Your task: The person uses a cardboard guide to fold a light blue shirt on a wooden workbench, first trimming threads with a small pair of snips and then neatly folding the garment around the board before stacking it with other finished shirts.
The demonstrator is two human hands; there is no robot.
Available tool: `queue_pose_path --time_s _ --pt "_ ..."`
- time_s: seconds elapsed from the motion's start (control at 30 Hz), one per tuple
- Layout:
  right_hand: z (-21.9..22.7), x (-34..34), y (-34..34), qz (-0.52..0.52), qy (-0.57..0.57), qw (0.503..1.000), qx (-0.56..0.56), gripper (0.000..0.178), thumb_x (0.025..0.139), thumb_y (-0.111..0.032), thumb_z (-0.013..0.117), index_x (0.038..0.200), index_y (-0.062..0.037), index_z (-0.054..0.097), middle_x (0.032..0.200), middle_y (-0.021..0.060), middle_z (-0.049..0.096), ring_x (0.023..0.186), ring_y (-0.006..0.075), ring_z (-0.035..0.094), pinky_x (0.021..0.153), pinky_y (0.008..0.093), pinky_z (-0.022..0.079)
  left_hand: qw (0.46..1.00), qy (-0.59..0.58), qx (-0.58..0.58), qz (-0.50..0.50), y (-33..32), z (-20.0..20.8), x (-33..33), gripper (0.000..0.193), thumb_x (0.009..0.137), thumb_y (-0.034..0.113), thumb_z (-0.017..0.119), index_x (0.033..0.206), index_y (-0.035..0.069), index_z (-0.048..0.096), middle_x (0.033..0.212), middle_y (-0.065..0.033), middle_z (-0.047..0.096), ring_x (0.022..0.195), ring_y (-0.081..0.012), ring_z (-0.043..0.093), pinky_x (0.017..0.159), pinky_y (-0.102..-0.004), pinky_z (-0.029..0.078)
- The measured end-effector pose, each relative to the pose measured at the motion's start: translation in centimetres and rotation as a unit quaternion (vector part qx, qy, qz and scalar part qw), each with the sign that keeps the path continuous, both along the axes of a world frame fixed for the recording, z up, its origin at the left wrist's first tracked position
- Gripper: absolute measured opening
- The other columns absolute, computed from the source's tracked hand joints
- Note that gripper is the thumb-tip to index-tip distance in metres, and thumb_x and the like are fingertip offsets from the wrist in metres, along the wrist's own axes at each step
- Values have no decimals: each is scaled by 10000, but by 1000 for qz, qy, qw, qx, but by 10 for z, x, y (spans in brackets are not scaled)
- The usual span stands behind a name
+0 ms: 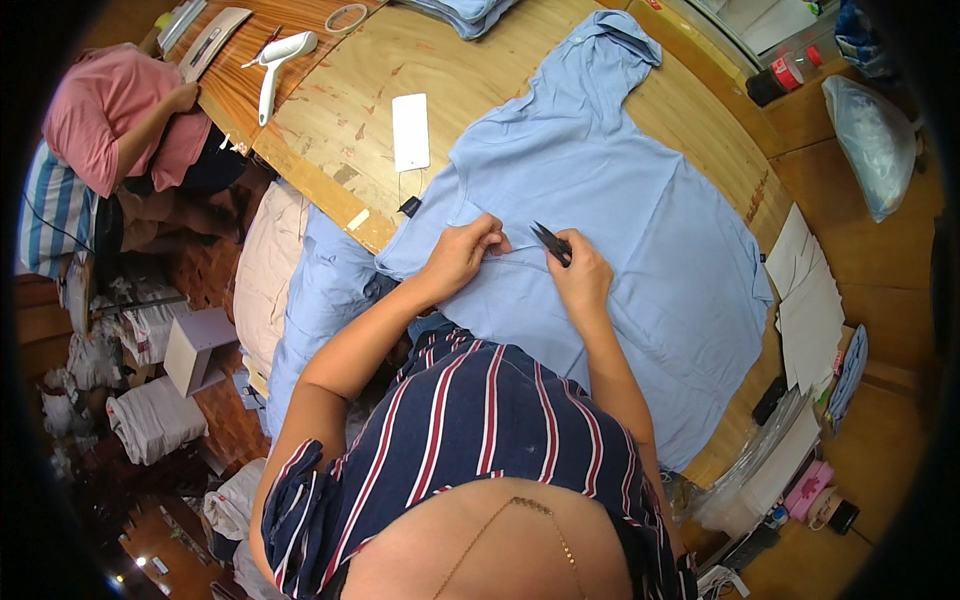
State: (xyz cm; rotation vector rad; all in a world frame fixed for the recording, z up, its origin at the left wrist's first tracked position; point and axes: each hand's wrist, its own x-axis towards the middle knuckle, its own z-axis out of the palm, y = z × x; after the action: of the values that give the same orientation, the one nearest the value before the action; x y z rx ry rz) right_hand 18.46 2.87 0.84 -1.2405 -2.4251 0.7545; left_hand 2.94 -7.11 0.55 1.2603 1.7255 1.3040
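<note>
Shirt [640,220] on table [330,110], tag [410,132] left of it.

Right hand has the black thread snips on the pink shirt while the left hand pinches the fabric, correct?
Not quite: the shirt is light blue, not pink. The head view shows the right hand holding the black thread snips on it while the left hand pinches the fabric.

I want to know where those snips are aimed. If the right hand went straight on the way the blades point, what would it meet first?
Probably the left hand. The right hand holds small black thread snips pointing up-left over the light blue shirt, toward the left fingertips pinching its seam. Depth is unclear, so the blades might meet the fabric first.
</note>
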Motion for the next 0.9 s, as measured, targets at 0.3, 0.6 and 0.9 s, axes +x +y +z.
queue_pose_path --time_s 0.3,0.6,0.9 --pt "22 7 -16 14 284 878 -385 261 750 -202 635 916 -31 528 711 86 580 568 165 548 541 282 441 994 22 -4 -104 -9 0 -17 149 750 84 597 856 -13 553 834 -96 614 737 -222 593 668 -281 466" --pt "5 -4 -10 24 148 960 -236 269 748 -199 633 904 -9 523 678 106 575 561 211 553 509 304 423 987 97 -24 -122 -2 3 -16 99 722 48 590 791 -2 538 812 -109 593 723 -242 580 627 -302 444" --pt "8 -3 -18 139 95 984 -66 211 676 -141 656 823 -1 597 817 127 578 641 284 575 562 353 452 986 140 -34 -83 7 -2 -17 93 803 98 513 777 13 486 707 -111 591 620 -256 572 557 -304 428"
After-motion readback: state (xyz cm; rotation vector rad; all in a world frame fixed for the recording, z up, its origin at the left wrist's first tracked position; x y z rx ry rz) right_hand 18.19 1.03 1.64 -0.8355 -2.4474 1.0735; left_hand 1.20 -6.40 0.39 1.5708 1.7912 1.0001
